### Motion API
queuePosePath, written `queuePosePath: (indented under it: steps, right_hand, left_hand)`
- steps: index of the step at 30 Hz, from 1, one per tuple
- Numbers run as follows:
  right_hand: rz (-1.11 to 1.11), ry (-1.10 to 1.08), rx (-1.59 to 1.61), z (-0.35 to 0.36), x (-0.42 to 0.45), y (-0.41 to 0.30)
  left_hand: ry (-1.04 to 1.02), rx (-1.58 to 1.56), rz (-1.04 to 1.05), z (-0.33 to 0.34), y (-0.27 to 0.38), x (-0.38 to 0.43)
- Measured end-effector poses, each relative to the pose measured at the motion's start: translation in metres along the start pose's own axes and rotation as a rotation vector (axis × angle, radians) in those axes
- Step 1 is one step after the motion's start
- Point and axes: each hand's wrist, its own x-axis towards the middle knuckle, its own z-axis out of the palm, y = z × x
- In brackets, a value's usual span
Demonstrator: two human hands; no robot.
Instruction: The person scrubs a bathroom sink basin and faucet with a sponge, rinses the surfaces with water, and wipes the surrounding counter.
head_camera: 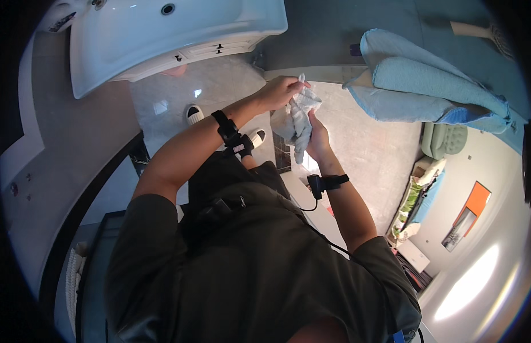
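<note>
A crumpled white cloth (300, 112) hangs between my hands, in front of my body. My left hand (280, 91) pinches its upper end, so that a small tip sticks up past the fingers. Lower on its right side, my right hand (318, 133) holds the bunched fabric with the thumb against it. The lower folds droop loosely. Both wrists wear black straps with small dark devices, and a cable runs from the one on the right.
A white washbasin (171, 38) on a cabinet stands at the upper left. Blue towels (411, 81) hang at the upper right. Farther off are a green tufted armchair (441, 139) and a sofa (413, 197). A dark-edged doorsill (282, 154) lies beneath the hands.
</note>
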Motion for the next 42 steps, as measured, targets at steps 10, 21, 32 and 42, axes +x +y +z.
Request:
queuePosePath:
  steps: [10, 21, 32, 42]
  right_hand:
    - [-0.365, 0.258, -0.437, -0.019, 0.008, -0.043]
    - [-0.119, 0.368, -0.565, -0.11, -0.027, 0.001]
    - [0.101, 0.557, -0.516, -0.142, -0.098, 0.032]
    - [0.132, 0.556, -0.471, -0.156, -0.11, 0.045]
  left_hand:
    - [0.105, 0.124, 0.111, 0.017, 0.005, 0.056]
    - [0.206, 0.172, 0.136, 0.037, 0.009, 0.156]
    - [0.155, 0.026, 0.123, 0.049, -0.02, 0.243]
    - [0.223, 0.145, 0.133, 0.052, -0.03, 0.246]
